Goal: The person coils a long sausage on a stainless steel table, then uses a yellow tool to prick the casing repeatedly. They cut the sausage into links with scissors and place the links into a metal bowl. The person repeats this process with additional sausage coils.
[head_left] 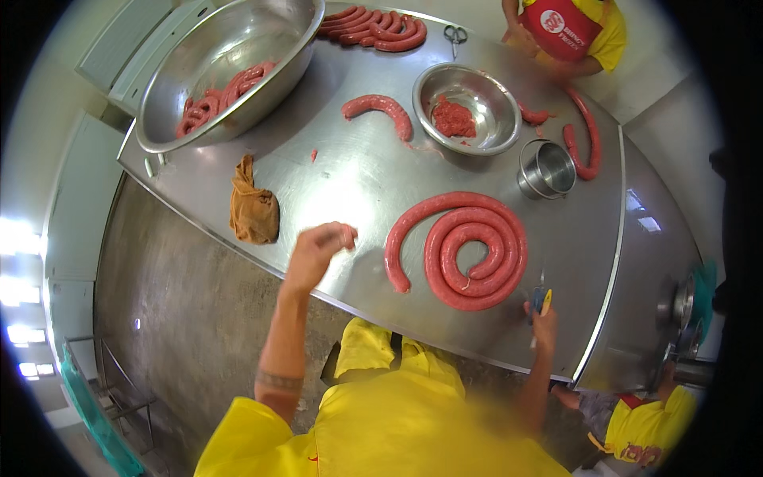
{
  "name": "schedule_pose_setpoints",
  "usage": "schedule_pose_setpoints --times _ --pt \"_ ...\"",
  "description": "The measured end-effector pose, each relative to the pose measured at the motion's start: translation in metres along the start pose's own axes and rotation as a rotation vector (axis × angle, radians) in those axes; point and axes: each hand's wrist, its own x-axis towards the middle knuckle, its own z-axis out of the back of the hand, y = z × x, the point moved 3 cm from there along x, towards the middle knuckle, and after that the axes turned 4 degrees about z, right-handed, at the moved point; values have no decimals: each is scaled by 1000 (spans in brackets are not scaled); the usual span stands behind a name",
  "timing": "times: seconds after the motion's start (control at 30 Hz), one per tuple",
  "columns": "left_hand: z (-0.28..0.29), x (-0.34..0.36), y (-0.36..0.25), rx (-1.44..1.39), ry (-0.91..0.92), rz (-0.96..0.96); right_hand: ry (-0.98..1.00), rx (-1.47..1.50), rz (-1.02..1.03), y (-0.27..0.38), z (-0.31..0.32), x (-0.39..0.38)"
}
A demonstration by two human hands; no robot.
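Note:
A long raw sausage coil (477,294) lies on the steel table (318,175) in front of me, its loose outer end curving to the left. Over the table, left of that end, my left hand (318,245) is raised with its fingers curled together; what they may hold is too blurred to make out. My right hand (545,324) is at the coil's lower right, closed round a small blue-and-yellow tool (540,300) whose exact kind I cannot tell. A short curved sausage (380,105) rests farther back, beside a steel bowl (425,79) with ground meat (453,119) in it.
A large steel basin (278,87) with sausages stands back left, near a brown cloth (256,211). Linked sausages (397,32), scissors (455,36), a small steel pail (548,171) and another sausage length (590,131) are on the table. A co-worker (568,32) stands across; another person (644,425) is lower right.

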Motion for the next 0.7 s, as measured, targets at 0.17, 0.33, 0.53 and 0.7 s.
schedule_pose_setpoints --times 0.17,0.33,0.53,0.7 --pt "45 183 31 71 -83 45 -328 -502 11 -75 55 62" --pt "1 207 96 961 -196 -35 -620 -584 88 -101 107 46" --pt "-141 115 102 855 49 -436 -745 445 168 -51 176 -19" --pt "-154 106 101 872 -25 -335 -565 719 381 8 228 -11"
